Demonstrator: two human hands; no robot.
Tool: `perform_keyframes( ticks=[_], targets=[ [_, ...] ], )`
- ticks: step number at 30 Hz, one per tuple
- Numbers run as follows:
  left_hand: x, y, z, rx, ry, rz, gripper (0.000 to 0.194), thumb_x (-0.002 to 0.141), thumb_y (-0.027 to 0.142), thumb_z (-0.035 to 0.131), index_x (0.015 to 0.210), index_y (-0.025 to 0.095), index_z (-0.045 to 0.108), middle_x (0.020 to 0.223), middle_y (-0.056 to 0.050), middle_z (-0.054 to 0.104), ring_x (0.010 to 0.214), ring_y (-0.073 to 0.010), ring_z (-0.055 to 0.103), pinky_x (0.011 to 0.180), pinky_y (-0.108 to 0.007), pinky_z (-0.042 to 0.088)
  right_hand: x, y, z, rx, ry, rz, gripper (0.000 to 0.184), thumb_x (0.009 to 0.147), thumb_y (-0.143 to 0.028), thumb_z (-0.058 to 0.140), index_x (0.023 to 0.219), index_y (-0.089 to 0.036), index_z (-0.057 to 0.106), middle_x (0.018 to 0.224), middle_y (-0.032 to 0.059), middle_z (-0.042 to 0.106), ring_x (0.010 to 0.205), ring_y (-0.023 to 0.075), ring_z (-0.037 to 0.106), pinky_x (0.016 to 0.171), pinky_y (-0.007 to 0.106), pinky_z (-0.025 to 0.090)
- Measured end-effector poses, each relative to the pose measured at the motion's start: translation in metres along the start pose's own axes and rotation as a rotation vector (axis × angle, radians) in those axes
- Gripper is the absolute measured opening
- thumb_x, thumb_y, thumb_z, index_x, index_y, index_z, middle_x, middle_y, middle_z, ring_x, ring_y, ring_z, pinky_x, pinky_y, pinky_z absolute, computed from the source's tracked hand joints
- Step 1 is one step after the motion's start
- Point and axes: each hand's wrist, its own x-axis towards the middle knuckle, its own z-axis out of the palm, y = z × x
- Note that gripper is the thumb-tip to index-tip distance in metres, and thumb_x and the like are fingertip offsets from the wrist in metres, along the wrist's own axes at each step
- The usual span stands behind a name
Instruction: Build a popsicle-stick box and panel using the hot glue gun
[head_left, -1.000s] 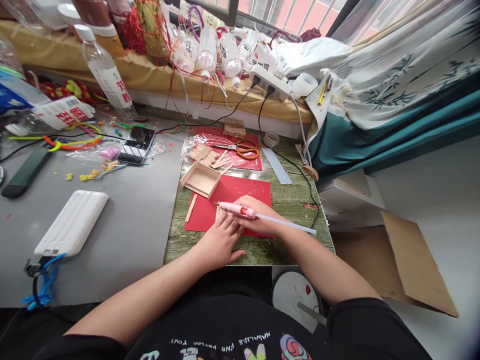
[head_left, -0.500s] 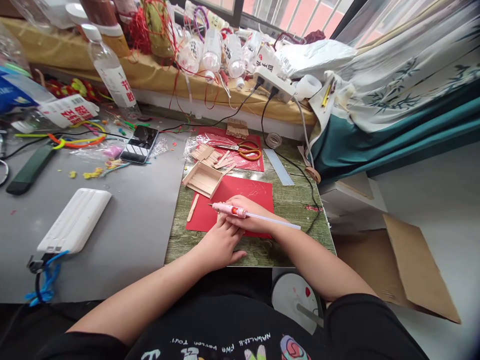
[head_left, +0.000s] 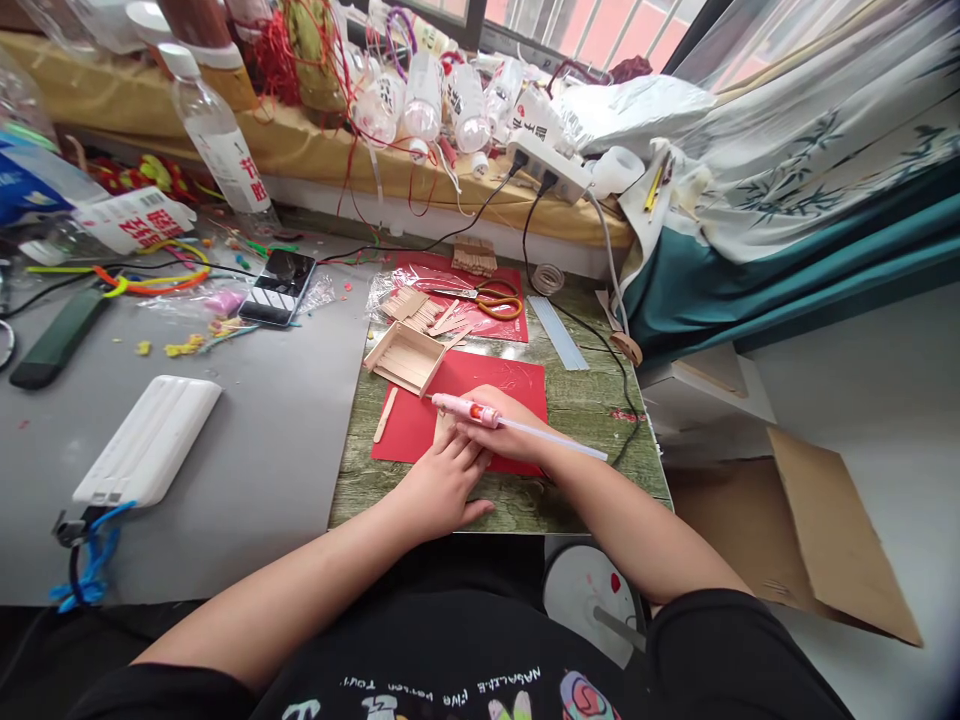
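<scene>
My right hand is closed around a pink hot glue gun, with a long clear glue stick trailing from its back over my wrist. The gun's tip points left. Below it, my left hand lies with fingers stretched forward and thumb apart, its fingertips on a small pale wooden piece that they mostly hide. Both hands are over a red sheet. Beyond them a shallow box of craft sticks rests at the sheet's upper left, and a single craft stick lies near its left edge.
Scissors and loose craft sticks lie behind the box, near a stick bundle. Spare glue sticks are at the right. A power bank and a phone lie left. A power strip sits on the ledge.
My right hand has shifted the glue gun slightly right and upward, so its tip is farther from the craft stick at the left. My left hand has stayed almost in place.
</scene>
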Motion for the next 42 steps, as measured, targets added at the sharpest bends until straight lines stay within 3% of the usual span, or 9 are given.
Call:
perform_keyframes(
  ticks=[4,8,11,19,25,31,36,42],
  targets=[
    [-0.001,-0.001,0.001,-0.015,0.000,0.009,0.086,0.104,0.068,0.040,0.165,0.008,0.035,0.173,-0.019,0.030,0.164,-0.0368,0.020,0.133,-0.054,0.013,-0.004,0.013,-0.009,0.036,0.146,0.079,0.023,0.090,-0.033,0.064,0.108,-0.021,0.074,0.098,0.0029,0.076,0.089,0.0229,0.071,0.079,0.032,0.055],
    [-0.002,-0.002,0.004,-0.002,0.009,0.003,0.086,0.103,0.069,0.042,0.165,0.010,0.036,0.175,-0.017,0.025,0.165,-0.0359,0.017,0.134,-0.053,0.014,-0.002,0.015,-0.019,0.162,0.016,0.049,0.050,0.084,-0.019,0.061,0.131,-0.025,0.075,0.129,0.0039,0.077,0.119,0.0276,0.071,0.098,0.036,0.058],
    [-0.001,-0.002,0.005,0.003,0.016,0.005,0.087,0.102,0.069,0.044,0.165,0.010,0.036,0.173,-0.018,0.030,0.164,-0.0360,0.019,0.134,-0.054,0.014,0.000,0.011,-0.021,0.174,-0.054,0.063,0.058,0.080,-0.014,0.059,0.134,-0.026,0.076,0.135,0.0017,0.076,0.126,0.0265,0.070,0.105,0.034,0.056],
    [-0.001,-0.003,0.005,-0.016,0.022,0.005,0.086,0.103,0.069,0.042,0.164,0.009,0.038,0.173,-0.017,0.030,0.165,-0.0368,0.016,0.135,-0.054,0.011,0.004,0.007,-0.021,0.014,-0.062,0.094,0.057,0.079,-0.012,0.059,0.130,-0.026,0.079,0.109,-0.0010,0.083,0.098,0.0227,0.076,0.084,0.028,0.059],
    [-0.001,-0.003,0.003,-0.038,0.006,0.003,0.086,0.104,0.069,0.040,0.164,0.008,0.038,0.173,-0.018,0.031,0.165,-0.0372,0.016,0.135,-0.055,0.010,0.011,0.008,-0.020,0.013,-0.087,0.150,0.054,0.075,-0.009,0.062,0.123,-0.024,0.082,0.097,-0.0011,0.084,0.089,0.0230,0.076,0.075,0.027,0.058],
    [-0.001,-0.002,0.002,-0.046,0.007,0.001,0.086,0.103,0.069,0.040,0.164,0.008,0.037,0.173,-0.018,0.030,0.165,-0.0371,0.017,0.135,-0.055,0.010,0.016,0.008,-0.021,0.049,-0.121,0.125,0.059,0.074,-0.008,0.060,0.125,-0.028,0.081,0.121,-0.0011,0.081,0.116,0.0259,0.075,0.097,0.031,0.060],
    [-0.001,-0.002,0.003,-0.049,0.007,0.000,0.086,0.104,0.070,0.039,0.165,0.008,0.036,0.173,-0.018,0.029,0.164,-0.0368,0.018,0.135,-0.054,0.009,0.015,0.007,-0.023,-0.017,-0.146,0.095,0.056,0.077,-0.011,0.060,0.126,-0.029,0.080,0.120,-0.0027,0.082,0.113,0.0261,0.076,0.096,0.032,0.061],
    [-0.001,-0.002,0.002,-0.044,0.013,0.001,0.086,0.104,0.069,0.040,0.164,0.008,0.037,0.173,-0.018,0.030,0.164,-0.0372,0.019,0.135,-0.054,0.009,0.014,0.009,-0.021,-0.012,-0.136,0.124,0.056,0.080,-0.012,0.058,0.128,-0.031,0.079,0.127,-0.0048,0.079,0.125,0.0243,0.072,0.105,0.030,0.058]
  ],
)
